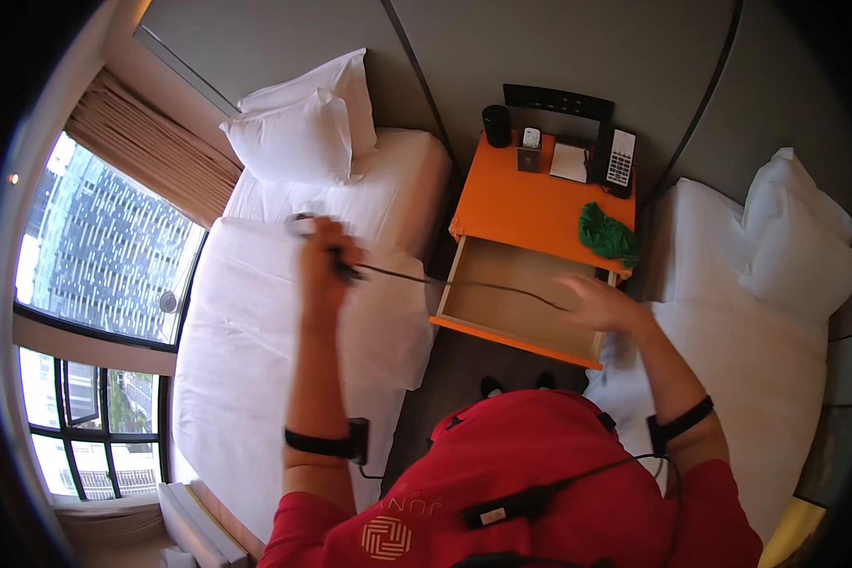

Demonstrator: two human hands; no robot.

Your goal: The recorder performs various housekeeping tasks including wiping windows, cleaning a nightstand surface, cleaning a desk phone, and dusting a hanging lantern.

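Observation:
My left hand (330,255) is raised over the left bed, its fingers closed around a dark bundle that is blurred by motion. A pale piece shows at the top of that hand. From the bundle a thin black cord (483,285) stretches right, across the open drawer (518,298) of an orange nightstand (518,192). The cord reaches the fingers of my right hand (603,304), which is above the drawer's right side. Blur hides whether those fingers pinch the cord. The bare wooden drawer bottom shows beneath. A crumpled green cloth (608,234) lies on the nightstand's front right corner.
A black cylinder (497,126), a holder with a remote (530,153), a notepad (569,162) and a telephone (618,162) stand at the nightstand's back. A left bed (255,319) and a right bed (731,383) flank it. A black cable (610,465) crosses my red shirt.

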